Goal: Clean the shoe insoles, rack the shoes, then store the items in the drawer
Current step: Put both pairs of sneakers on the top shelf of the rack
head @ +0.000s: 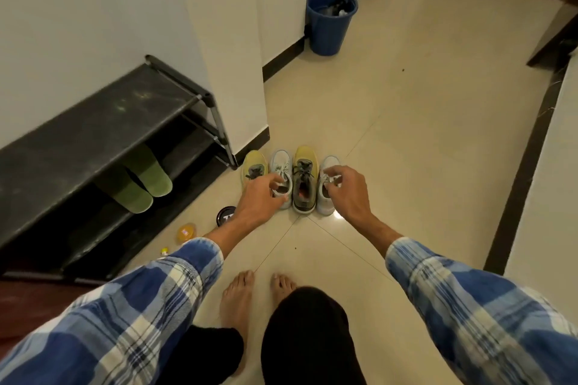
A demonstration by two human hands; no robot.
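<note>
Far to the left of the left hand stands a black shoe rack [93, 122], with a pair of green slippers [147, 184] on a lower shelf, their toes pointing out toward the floor [406, 134]. Just left of the left forearm lie a small yellow thing [164, 251], an orange round tin [186, 232] and a black round tin [225, 216].

Four shoes stand side by side under the hands. Their long axes run away from the person, with toes far and heels near. The first yellow shoe [254, 166] has grey laces and sits just left of the left hand [259, 197], partly covered by it. The left hand's fingers curl into the open collar of the first white shoe [281, 166], gripping it. Between the hands stands the second yellow shoe [304, 178], which has dark laces and a dark inside. The right hand [347, 194] curls over the laces and tongue of the second white shoe [328, 206], pinching them.

Well beyond the hands, by the wall, stands a blue bin [330, 23].
</note>
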